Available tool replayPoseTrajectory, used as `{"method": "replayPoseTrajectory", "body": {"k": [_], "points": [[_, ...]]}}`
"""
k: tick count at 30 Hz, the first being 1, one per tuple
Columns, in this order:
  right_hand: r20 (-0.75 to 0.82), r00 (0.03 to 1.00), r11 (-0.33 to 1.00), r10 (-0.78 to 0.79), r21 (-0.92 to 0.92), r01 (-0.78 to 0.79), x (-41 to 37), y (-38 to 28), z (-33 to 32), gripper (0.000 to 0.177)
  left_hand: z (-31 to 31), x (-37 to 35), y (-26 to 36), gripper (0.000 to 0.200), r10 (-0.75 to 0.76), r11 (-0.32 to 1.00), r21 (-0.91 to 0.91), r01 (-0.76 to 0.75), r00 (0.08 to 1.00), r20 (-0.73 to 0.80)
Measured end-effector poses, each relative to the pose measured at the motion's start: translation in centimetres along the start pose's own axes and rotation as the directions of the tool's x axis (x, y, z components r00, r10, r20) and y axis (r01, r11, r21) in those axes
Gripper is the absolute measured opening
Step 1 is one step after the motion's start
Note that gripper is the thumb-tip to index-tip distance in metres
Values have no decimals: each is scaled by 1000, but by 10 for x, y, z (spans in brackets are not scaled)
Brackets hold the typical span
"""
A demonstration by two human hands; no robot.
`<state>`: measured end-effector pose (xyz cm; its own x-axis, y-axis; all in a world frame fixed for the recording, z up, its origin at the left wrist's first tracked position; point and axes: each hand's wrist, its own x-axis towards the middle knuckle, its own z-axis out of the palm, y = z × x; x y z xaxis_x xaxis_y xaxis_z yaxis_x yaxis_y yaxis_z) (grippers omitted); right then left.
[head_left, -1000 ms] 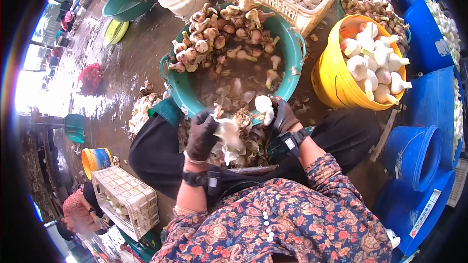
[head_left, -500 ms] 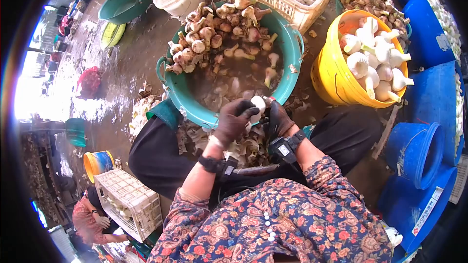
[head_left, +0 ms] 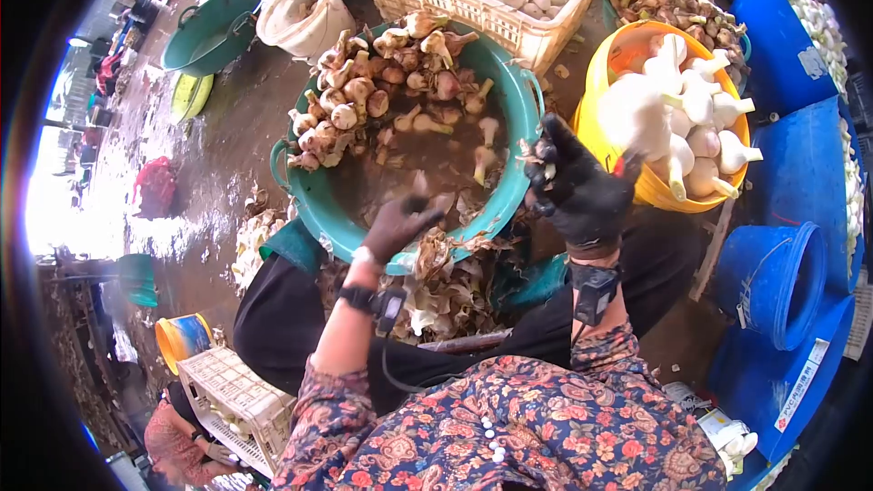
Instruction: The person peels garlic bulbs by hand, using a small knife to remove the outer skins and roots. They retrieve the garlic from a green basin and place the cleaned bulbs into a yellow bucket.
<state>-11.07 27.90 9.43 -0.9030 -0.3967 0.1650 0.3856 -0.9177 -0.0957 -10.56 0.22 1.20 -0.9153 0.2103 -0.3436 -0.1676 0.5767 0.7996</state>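
My left hand [head_left: 398, 225], in a dark glove, is over the near rim of the green tub [head_left: 309, 209], fingers apart and nothing visible in them. Muddy water and unpeeled garlic bulbs [head_left: 359, 89] fill the tub. My right hand [head_left: 582, 184], in a black glove, is between the tub and the yellow bucket [head_left: 596, 127], its fingers spread. Small scraps cling near its fingertips, and a small red spot shows by its thumb. A blurred white garlic bulb [head_left: 627, 111] appears over the bucket's left side, above the white bulbs [head_left: 700, 105].
Beyond the tub are a white crate [head_left: 546, 32] of garlic and a white bucket [head_left: 305, 18]. A blue bucket [head_left: 759, 277] stands at the right. Garlic skins [head_left: 436, 286] lie before my legs. Another person [head_left: 173, 436] is at the lower left by a crate [head_left: 232, 386].
My hands have parted. My right hand has moved right to the yellow bucket and opened; my left has shifted left. The white bulb between them is gone from there; a blurred one shows over the bucket.
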Motion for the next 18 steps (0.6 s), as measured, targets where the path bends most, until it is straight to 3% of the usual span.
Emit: {"method": "replayPoseTrajectory", "body": {"k": [1, 2, 4, 6, 7, 8, 9, 10, 11, 12, 14, 15, 16, 18], "points": [[-144, 989, 997, -27, -73, 17, 1, -7, 6, 87, 11, 25, 5, 61, -21, 1000, -14, 21, 999, 29], [-144, 989, 996, -35, -87, 22, 0, -8, -7, 87, 22, 50, 10, 68, -40, 999, -30, 42, 998, 57], [-536, 830, 922, -154, -380, -74, -6, -4, -50, 82, 56, 101, 2, 74, -149, 987, 54, 149, 989, -10], [-626, 776, 950, -75, -281, -134, -5, 10, -67, 72, 111, 157, -55, 76, -174, 982, -84, 168, 982, -71], [-659, 740, 877, -138, -428, -217, -6, 17, -74, 68, 111, 163, -35, 75, -178, 984, 25, 178, 984, -16], [-681, 702, 777, -207, -551, -305, -5, 23, -79, 65, 118, 174, -43, 75, -175, 984, 20, 175, 985, -7], [-687, 695, 775, -213, -552, -308, 0, 26, -79, 65, 128, 183, -57, 70, -111, 989, -97, 112, 994, 18], [-690, 665, 614, -285, -664, -426, 5, 29, -77, 58, 137, 189, -72, 65, -49, 976, -212, 55, 998, 33], [-679, 645, 426, -352, -729, -535, 7, 32, -77, 52, 117, 173, -47, 50, -106, 976, -182, 120, 991, 86], [-686, 640, 433, -345, -722, -540, 5, 36, -88, 52, 107, 162, -36, 50, -117, 975, -179, 132, 989, 90], [-414, 755, 21, -509, -883, -470, -1, 50, -116, 47, 88, 138, -28, 42, -272, 690, -607, 394, 919, 286], [-376, 768, -133, -519, -852, -507, -1, 52, -111, 48, 78, 119, -31, 49, -5, 909, -412, 60, 991, 135], [-381, 772, -122, -508, -856, -502, -1, 56, -112, 48, 71, 103, -30, 49, -18, 913, -403, 68, 992, 127], [-316, 809, -200, -496, -865, -461, 0, 65, -111, 40, 54, 68, -11, 56, 127, 953, -288, -95, 988, 93]]}}
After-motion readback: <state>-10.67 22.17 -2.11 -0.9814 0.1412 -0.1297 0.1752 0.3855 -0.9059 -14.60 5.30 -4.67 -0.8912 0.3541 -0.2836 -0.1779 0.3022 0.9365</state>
